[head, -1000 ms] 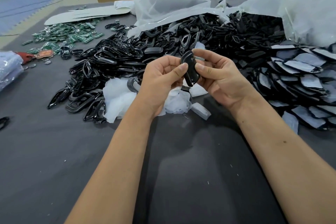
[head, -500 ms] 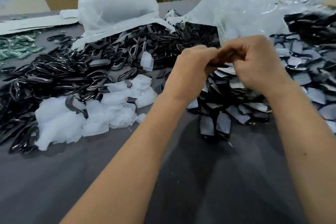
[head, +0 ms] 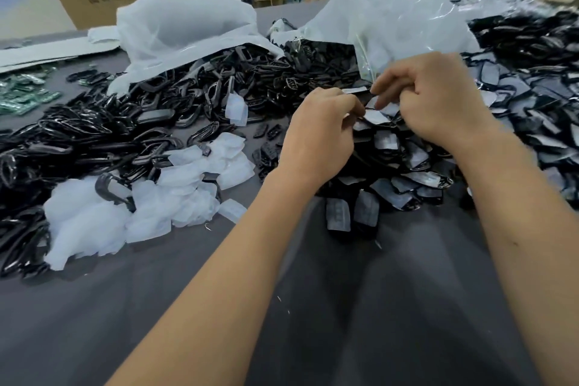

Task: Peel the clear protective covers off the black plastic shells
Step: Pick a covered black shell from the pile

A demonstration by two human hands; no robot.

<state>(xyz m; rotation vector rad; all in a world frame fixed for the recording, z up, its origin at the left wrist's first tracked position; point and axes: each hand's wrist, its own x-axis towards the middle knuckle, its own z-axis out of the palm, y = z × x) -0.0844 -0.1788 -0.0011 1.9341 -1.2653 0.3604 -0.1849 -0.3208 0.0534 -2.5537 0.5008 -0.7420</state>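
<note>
Clearly the black shell sits just right of the frame's middle, pinched between the left hand and the right hand, both with fingers curled, above the covered shells heaped on the counter. It looks light, stiff and glossy, so likely slippery. The clear cover seems thin and limp; best lifted at a corner, I judge, while the other hand pinches the shell's edges.

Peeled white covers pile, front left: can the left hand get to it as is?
Probably yes: the white covers pile lies open on the table, nothing between, though the left hand is busy pinching a shell.
</note>
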